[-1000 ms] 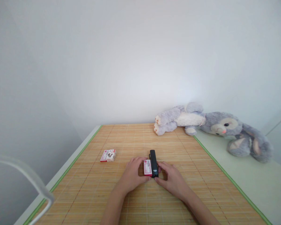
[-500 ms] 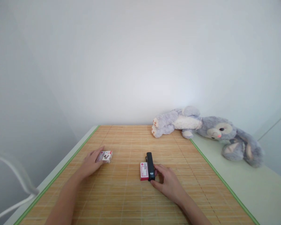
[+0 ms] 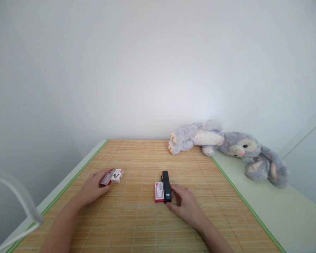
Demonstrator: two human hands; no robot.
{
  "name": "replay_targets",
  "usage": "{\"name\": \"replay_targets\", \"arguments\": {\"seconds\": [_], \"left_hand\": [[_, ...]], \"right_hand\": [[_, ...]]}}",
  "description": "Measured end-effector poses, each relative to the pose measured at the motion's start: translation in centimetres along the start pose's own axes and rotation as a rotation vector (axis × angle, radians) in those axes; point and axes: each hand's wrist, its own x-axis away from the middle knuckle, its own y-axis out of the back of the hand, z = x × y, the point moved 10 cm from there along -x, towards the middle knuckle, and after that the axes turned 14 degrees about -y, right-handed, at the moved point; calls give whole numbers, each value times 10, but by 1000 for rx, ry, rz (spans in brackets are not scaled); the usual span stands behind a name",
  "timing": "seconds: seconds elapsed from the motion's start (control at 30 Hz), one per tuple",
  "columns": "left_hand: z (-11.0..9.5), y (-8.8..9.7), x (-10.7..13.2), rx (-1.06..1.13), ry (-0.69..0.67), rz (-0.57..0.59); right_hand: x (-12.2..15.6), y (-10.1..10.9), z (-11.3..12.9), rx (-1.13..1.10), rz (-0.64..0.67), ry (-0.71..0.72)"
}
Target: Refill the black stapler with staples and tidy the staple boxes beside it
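My left hand (image 3: 93, 188) has its fingers and thumb spread apart around a small pink-and-white box (image 3: 107, 178); contact is hard to make out. Right beside that box lies a small white box (image 3: 117, 175) with a dark picture and red print, free of the fingers. A black stapler (image 3: 166, 187) lies lengthwise on the mat, against another pink-and-white box (image 3: 159, 192) on its left. My right hand (image 3: 186, 205) holds the stapler along its right side and near end, thumb at the near corner, other fingers partly hidden.
A bamboo mat (image 3: 137, 218) with green edging covers much of the pale table (image 3: 258, 196). At the back right a grey plush rabbit (image 3: 210, 137) lies on its side against the wall. A blurred white cable-like loop (image 3: 23, 196) stands at the left edge.
My left hand has drawn back to the left, off the white box, uncovering more of the pink-and-white box. My right hand stays at the stapler. The view has shifted slightly.
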Motion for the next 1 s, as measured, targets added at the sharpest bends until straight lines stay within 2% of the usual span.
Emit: {"name": "replay_targets", "arguments": {"seconds": [0.1, 0.17, 0.23, 0.27, 0.33, 0.43, 0.47, 0.53, 0.63, 0.77, 0.93, 1.0], "left_hand": [[2, 10, 6, -12, -1, -67], [-2, 24, 16, 49, 47, -199], [-20, 35, 26, 182, 75, -333], [-38, 36, 27, 260, 53, -367], [-89, 29, 21, 356, -42, -364], [-177, -4, 0, 421, -250, -184], [-200, -15, -7, 441, -303, -143], [-228, -36, -19, 464, -350, -63], [-241, -52, -30, 479, -376, -19], [-247, -58, -31, 468, -410, -32], [-256, -59, -26, 395, -437, -73], [-245, -47, -25, 318, -421, -127]], "right_hand": [[0, 0, 0, 8, -7, 0], [0, 0, -1, 16, -12, -4], [0, -1, -1, 17, -14, -4], [0, -1, -1, 14, -14, -1], [0, -2, -1, 4, -14, 8], [0, -2, -3, -1, -14, 11], [0, -2, -3, 1, -14, 11], [0, -2, -3, 3, -19, 14], [1, -2, -1, 7, -24, 25], [1, -1, 0, 7, -31, 31], [2, -1, 1, 1, -36, 33], [3, -1, 2, 5, -34, 31]]}}
